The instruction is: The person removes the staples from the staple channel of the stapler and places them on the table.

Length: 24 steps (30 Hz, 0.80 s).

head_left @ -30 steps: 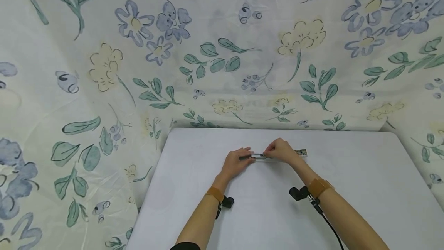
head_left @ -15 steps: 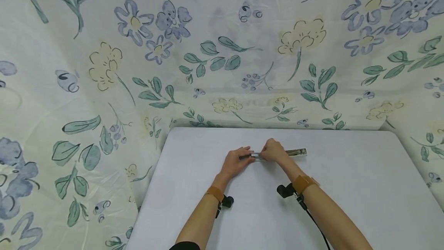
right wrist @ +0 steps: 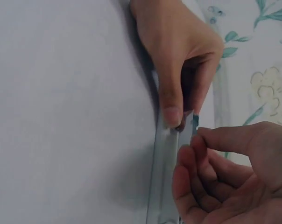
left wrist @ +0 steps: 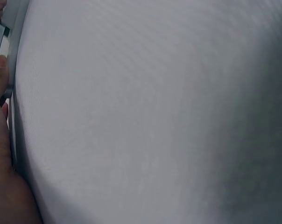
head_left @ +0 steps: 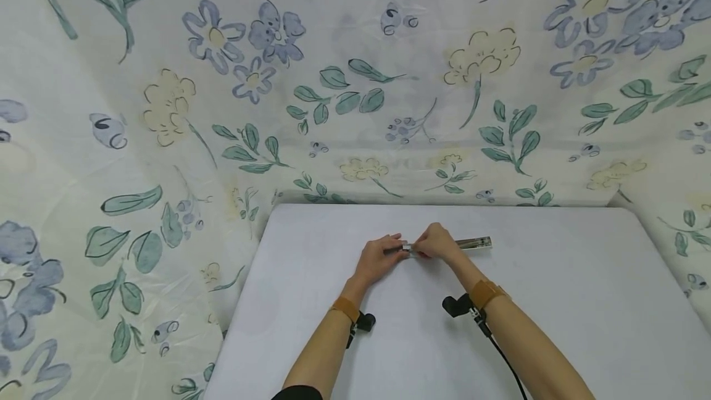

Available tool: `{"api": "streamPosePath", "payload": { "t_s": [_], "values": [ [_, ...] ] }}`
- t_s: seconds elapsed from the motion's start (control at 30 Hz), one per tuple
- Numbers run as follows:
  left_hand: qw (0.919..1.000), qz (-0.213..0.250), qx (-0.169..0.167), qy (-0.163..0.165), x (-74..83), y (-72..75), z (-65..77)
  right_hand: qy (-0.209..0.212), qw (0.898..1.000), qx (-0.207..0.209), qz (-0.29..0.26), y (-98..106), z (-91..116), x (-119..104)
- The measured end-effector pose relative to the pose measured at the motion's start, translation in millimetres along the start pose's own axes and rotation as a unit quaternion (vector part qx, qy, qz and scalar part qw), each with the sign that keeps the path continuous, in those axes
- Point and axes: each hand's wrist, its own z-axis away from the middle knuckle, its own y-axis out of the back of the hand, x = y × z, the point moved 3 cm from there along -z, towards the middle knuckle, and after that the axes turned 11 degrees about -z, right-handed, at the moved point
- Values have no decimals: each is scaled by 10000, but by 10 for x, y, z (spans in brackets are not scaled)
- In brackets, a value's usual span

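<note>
A long, narrow, pale case-like strip [head_left: 474,243] lies crosswise near the far side of the white table; its exact kind cannot be made out. My left hand [head_left: 380,258] grips its left end, the thumb pressing on the near side in the right wrist view. Close beside it, my right hand [head_left: 436,242] pinches a small thin piece with a dark edge [right wrist: 195,120] at the strip's far side, thumb against curled fingers. The right hand hides the strip's middle in the head view. At the left wrist view's edge, only part of the left hand [left wrist: 1,149] shows.
The white table [head_left: 555,301] ends just beyond the strip, where a flower-patterned cloth [head_left: 422,79] rises behind. That cloth also covers the left side. Each wrist wears a strapped camera, and a black cable [head_left: 505,357] trails from the right one.
My right hand has moved left along the strip, close to the left hand, uncovering more of the strip's right end. The left hand has kept its place.
</note>
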Motion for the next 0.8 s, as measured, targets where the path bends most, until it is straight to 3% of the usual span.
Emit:
{"api": "streamPosePath", "payload": {
  "t_s": [0.13,0.23,0.4,0.6,0.8],
  "values": [
    [9999,-113,26,-16,14,-11,-19,6,9990,140,429,45,8,-8],
    [9998,-170,61,-7,13,-17,-27,-43,9991,99,422,83,21,-8],
    [9999,-122,85,-14,5,-20,-35,-313,9989,-121,-335,95,27,12],
    [9999,-129,4,44,1,-25,-33,-863,9877,-170,-1297,89,21,89],
    [10000,-34,-20,71,-14,-41,-18,-981,9804,-191,-1695,67,42,130]
  ]
}}
